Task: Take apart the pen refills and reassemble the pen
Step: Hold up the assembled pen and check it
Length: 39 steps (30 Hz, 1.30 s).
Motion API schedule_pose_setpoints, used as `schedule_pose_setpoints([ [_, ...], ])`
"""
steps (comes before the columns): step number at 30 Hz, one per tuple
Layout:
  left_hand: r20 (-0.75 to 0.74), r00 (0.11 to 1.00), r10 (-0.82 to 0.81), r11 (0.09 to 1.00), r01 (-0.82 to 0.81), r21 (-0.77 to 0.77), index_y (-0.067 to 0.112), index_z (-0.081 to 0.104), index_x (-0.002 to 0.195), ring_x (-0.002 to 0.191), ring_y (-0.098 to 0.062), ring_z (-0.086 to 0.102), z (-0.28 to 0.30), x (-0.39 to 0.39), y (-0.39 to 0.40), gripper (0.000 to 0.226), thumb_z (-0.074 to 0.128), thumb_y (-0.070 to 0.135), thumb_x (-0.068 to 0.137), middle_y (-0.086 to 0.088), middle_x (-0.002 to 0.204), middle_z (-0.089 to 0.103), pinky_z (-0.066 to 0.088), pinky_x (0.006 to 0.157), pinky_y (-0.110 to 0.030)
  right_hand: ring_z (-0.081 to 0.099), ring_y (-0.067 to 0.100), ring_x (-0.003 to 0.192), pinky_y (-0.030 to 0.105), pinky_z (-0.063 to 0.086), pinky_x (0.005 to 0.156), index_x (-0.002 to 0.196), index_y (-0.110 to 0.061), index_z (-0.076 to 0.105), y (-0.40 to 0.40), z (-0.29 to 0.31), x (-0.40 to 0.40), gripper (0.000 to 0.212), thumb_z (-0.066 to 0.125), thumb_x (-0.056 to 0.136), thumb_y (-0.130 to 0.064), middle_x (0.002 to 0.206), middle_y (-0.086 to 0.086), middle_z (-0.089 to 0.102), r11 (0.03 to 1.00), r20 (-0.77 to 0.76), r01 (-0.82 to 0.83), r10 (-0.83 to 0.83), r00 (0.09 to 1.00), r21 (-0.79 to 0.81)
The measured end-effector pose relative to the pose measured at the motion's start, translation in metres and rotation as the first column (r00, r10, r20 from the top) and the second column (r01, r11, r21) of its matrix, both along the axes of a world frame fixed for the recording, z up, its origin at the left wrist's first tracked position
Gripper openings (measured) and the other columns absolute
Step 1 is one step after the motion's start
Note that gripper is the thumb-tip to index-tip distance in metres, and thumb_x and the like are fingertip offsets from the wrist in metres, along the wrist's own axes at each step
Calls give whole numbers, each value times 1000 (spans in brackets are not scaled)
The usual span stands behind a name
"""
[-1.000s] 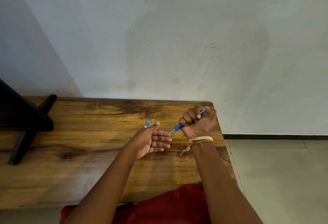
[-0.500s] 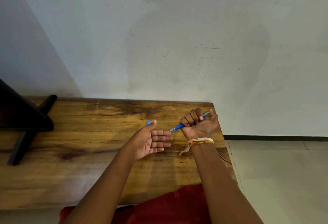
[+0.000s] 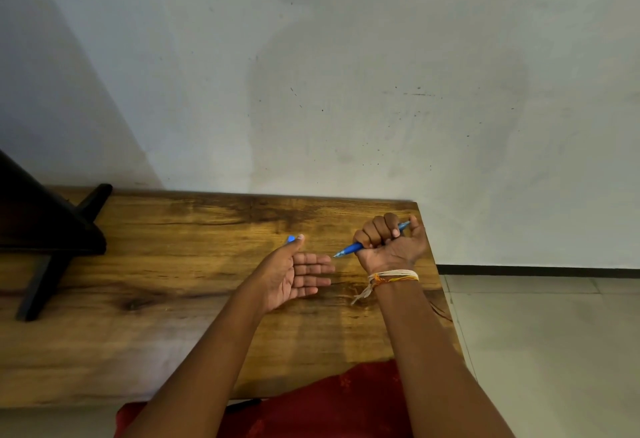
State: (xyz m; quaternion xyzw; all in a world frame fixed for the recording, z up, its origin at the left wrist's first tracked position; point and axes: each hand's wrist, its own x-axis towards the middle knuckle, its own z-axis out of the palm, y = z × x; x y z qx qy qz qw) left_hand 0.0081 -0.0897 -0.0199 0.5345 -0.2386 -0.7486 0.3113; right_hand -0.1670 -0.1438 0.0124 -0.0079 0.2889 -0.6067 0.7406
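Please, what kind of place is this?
Probably a plain room in a home: a wooden table set against a bare painted wall, and a tiled floor.

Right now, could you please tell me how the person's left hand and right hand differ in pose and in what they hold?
The left hand is open, palm facing right, fingers stretched out; the right hand is closed in a fist. The left hand holds nothing, while the right hand grips the blue plastic pen, its tip pointing toward the left fingers. Only the right wrist wears a thread bracelet. Both are over the wooden table.
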Motion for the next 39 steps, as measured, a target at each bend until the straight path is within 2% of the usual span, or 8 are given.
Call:
schedule_pose_setpoints([
  [6, -2, 1000, 10, 1000, -10, 1, 10, 71, 104, 96, -24, 71, 2, -1, 0, 64, 28, 57, 93, -11, 107, 74, 52, 78, -31, 5, 13, 44, 18, 12, 45, 37, -18, 31, 0, 9, 3, 57, 26, 86, -47, 35, -5, 20, 1000, 0, -19, 19, 1000, 6],
  [12, -43, 997, 66, 997, -67, -25, 8, 71, 104, 90, -23, 72, 6, -3, -1, 61, 32, 53, 94, -13, 107, 73, 52, 80, -31, 6, 13, 43, 18, 14, 43, 37, -18, 32, -3, 26, 9, 54, 25, 85, -42, 34, -5, 23, 996, 34, -46, 49, 998, -78],
  [16, -76, 989, 124, 990, -129, -64, 6, 71, 100, 85, -22, 73, 11, -4, -3, 57, 34, 49, 95, -14, 103, 74, 53, 76, -31, 7, 12, 42, 18, 13, 45, 37, -17, 34, -1, 37, 10, 43, 37, 72, -42, 42, -6, 13, 991, 44, -54, 60, 997, -126],
  [20, -135, 975, 179, 977, -193, -96, 7, 75, 91, 85, -22, 73, 20, -5, -6, 57, 35, 47, 96, -15, 100, 75, 56, 71, -30, 7, 11, 42, 17, 14, 44, 38, -17, 33, -2, 44, 12, 40, 38, 71, -39, 35, -5, 21, 988, 53, -36, 44, 998, -152],
  [25, -189, 961, 203, 962, -232, -145, 15, 79, 77, 85, -21, 74, 29, -9, -6, 58, 34, 47, 96, -10, 94, 77, 56, 73, -29, 7, 12, 42, 19, 13, 44, 38, -17, 34, 1, 53, 13, 40, 37, 71, -39, 45, -6, 12, 985, 54, -35, 44, 998, -170],
  [28, -197, 958, 206, 959, -238, -154, 14, 79, 80, 86, -21, 74, 34, -9, -5, 57, 34, 46, 96, -11, 95, 76, 56, 74, -29, 7, 12, 42, 19, 13, 43, 38, -17, 33, 0, 56, 12, 40, 37, 71, -39, 37, -5, 18, 986, 61, -16, 26, 998, -166],
  [34, -204, 959, 194, 956, -232, -182, 9, 75, 92, 87, -21, 73, 39, -8, -2, 54, 34, 44, 97, -13, 99, 75, 58, 71, -28, 7, 12, 42, 17, 13, 46, 38, -17, 33, 3, 55, 13, 39, 38, 70, -38, 34, -5, 22, 989, 75, 12, -1, 997, -145],
  [39, -198, 962, 190, 956, -227, -185, 10, 76, 91, 89, -22, 73, 43, -8, 0, 56, 33, 44, 97, -13, 101, 75, 57, 73, -27, 7, 12, 42, 17, 14, 44, 38, -17, 33, 0, 53, 11, 41, 39, 70, -40, 33, -4, 24, 992, 79, 28, -18, 997, -125],
])
